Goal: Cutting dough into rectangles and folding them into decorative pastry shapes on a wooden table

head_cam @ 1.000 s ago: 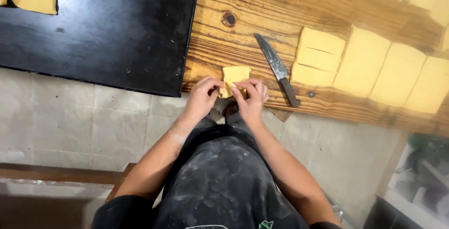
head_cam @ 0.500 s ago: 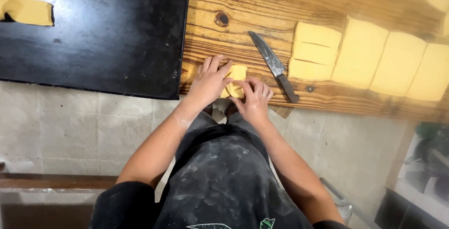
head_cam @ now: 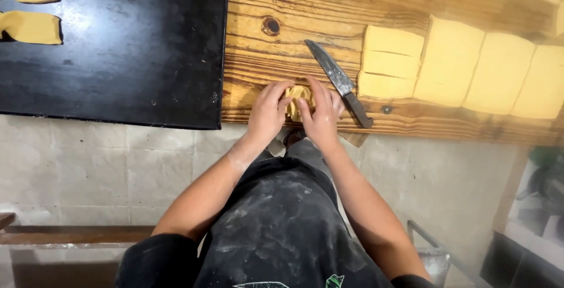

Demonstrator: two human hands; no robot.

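- Nearest the camera, a dark apron [head_cam: 282, 229] dusted with pale flour covers the person's front; both bare forearms reach up from it toward twelve o'clock.
- The left hand [head_cam: 267, 113] and the right hand [head_cam: 322, 114] sit close together at the near edge of the bench [head_cam: 276, 59], fingers curled inward and pressed on a small yellow dough piece [head_cam: 297, 97] held between them. The piece looks soft and folded into a crumpled lump; most of it is hidden by the fingers.
- Just at three o'clock of the right hand lies a knife [head_cam: 338, 81], its worn grey blade slanted toward eleven o'clock and its dark handle near the bench edge.
- The bench is rough planked wood with strong grain and a dark knot.
- At three o'clock of the knife, flat rectangular dough slabs [head_cam: 449, 59] lie side by side, smooth and pale yellow, cut with straight edges.
- At nine o'clock, a matte black tray [head_cam: 129, 47] with faint specks rests beside the wood; two shaped dough pieces [head_cam: 30, 27] sit at its far left corner.
- Below the bench edge, pale tiled floor [head_cam: 88, 170] shows.
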